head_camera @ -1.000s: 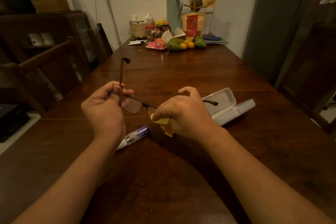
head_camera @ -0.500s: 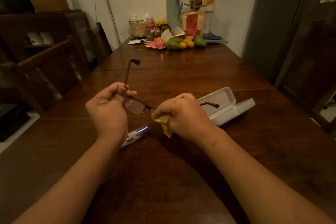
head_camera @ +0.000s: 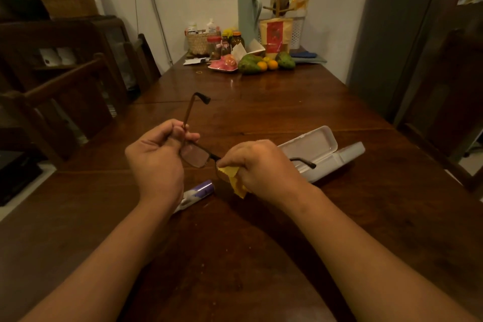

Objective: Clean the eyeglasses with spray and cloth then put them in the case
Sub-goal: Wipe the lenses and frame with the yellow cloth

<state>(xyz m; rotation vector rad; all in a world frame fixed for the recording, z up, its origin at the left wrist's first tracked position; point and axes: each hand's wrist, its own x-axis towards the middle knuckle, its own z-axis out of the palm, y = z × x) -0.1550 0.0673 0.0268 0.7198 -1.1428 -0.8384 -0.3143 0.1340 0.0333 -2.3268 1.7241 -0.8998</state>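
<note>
Open case (head_camera: 317, 154) behind right hand (head_camera: 261, 167) (spray bottle (head_camera: 196, 193) below)

Cloth (head_camera: 233, 181) is bright yellow, case (head_camera: 317, 150) plain white, spray bottle (head_camera: 196, 193) white with purple end, dark brown wood table (head_camera: 261, 243), dark-framed eyeglasses (head_camera: 198, 155).

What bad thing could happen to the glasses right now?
The left hand grips the eyeglasses by one corner only, so hard rubbing with the yellow cloth in the right hand might bend the frame. If they slip, they could hit the wooden table. An elbow might nudge the spray bottle.
</note>
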